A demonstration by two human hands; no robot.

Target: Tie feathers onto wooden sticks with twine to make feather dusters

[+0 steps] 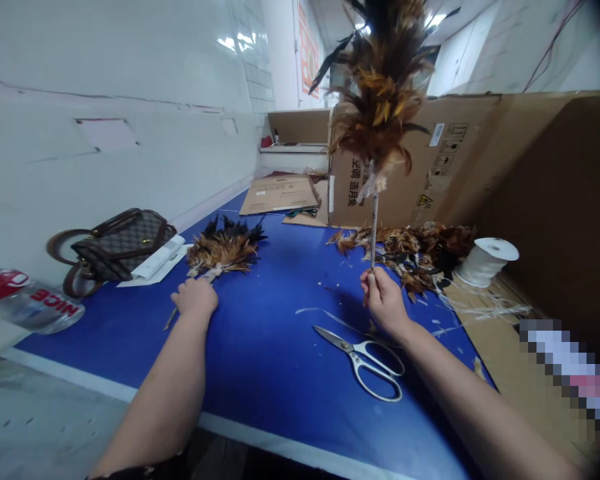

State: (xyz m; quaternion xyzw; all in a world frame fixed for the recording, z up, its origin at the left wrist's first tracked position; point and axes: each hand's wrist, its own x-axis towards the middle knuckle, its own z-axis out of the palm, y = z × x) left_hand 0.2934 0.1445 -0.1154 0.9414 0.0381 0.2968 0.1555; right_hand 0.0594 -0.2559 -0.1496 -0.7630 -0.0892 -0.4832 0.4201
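Note:
My right hand [384, 301] is wrapped round the thin stick of a feather duster [380, 107], which it holds upright above the table. Brown and black feathers fill the duster's top, with pale ties under them on the stick. My left hand [196, 298] is closed on the stick of a second feather duster [225, 253], lying on the blue table [265, 347]; part of its stick shows below the hand. Scissors [353, 350] with white handles lie slightly open near my right wrist, beside a thin pale strip [325, 312].
Loose brown feathers [420, 253] are heaped at the right, near a spool of white ribbon [493, 257]. A large cardboard box [455, 153] stands behind them. Flat cardboard [280, 195] lies at the back. On the left are a handbag [127, 243], papers [160, 260] and a plastic bottle [45, 310].

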